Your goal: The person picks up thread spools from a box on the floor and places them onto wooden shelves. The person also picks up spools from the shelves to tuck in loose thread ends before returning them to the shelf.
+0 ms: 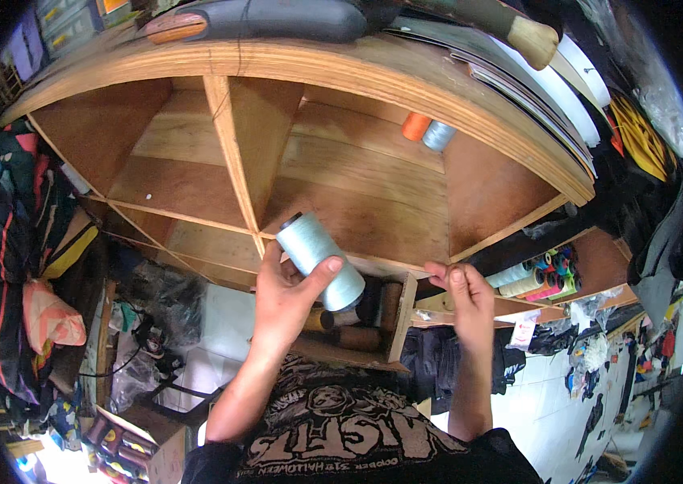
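A pale blue spool of thread (317, 256) with dark ends leans at a tilt in my left hand (283, 300), whose fingers and thumb wrap round it. To the right, apart from the spool, my right hand (471, 300) is raised with thumb and fingers pinched together. Whatever that pinch holds, perhaps a thread end, is too fine to see. Below the spool sits an open wooden drawer (399, 324) with brown spools (359, 338) in it, partly hidden by the spool and my left hand.
A wooden shelf unit (232, 153) with compartments stands ahead. An orange spool (416, 126) and a blue-grey spool (439, 135) sit in its right compartment. Several coloured spools (547, 278) stand on a right-hand shelf. Dark striped cloth (2, 266) hangs at left; a spool box (165, 452) is lower left.
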Demonstrator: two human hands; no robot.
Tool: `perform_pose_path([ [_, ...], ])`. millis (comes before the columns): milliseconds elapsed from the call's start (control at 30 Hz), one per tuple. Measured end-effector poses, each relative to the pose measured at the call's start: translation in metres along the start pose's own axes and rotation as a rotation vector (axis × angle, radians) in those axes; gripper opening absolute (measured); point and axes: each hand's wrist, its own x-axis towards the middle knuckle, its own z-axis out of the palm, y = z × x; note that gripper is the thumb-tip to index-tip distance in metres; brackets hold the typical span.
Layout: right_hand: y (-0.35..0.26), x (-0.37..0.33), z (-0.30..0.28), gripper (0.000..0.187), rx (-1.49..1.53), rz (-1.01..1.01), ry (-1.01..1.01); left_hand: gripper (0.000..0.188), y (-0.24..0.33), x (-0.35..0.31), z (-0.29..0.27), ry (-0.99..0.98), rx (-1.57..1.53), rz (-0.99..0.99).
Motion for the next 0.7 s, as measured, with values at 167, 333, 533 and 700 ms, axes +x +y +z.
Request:
perform_pose_path([
  [167, 0.018, -0.002, -0.07, 0.03, -0.734, 0.037, 0.023, 0.055, -0.011, 0.004, 0.0, -0.085, -0.015, -0.013],
  [333, 0.005, 0.0, -0.072, 0.023, -0.518, 0.114, 0.155, 0.053, -0.012, 0.004, 0.009, -0.171, 0.059, -0.022],
  [533, -0.023, 0.006, 0.0, 0.04, 0.103, 0.029, -0.147, 0.057, -0.016, 0.007, 0.021, -0.276, 0.187, 0.041],
  [700, -0.012, 0.016, 0.024, 0.054, -0.161, -0.11, -0.27, 0.062, -0.012, 0.019, 0.033, -0.356, 0.419, 0.193],
])
